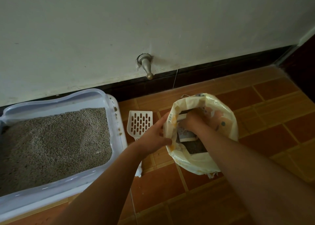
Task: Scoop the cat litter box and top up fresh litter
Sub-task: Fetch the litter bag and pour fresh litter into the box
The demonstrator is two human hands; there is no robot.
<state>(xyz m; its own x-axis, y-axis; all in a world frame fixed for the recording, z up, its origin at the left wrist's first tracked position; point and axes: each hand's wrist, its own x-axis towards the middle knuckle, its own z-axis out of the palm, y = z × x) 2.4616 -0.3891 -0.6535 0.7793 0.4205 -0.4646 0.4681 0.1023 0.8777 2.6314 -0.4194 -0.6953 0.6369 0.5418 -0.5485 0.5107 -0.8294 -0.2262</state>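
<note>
L hand (153, 136) on bag (196, 165) rim, R hand (192, 120) inside — box (117, 139) w/ litter (51, 142)

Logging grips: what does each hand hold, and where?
Left hand pinches the litter bag at its left rim. Right hand reaches inside the bag; its hold cannot be told.

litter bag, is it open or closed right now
Open. The litter bag stands on the floor with its mouth spread wide. The left hand holds its near rim and the right hand reaches inside.
</note>
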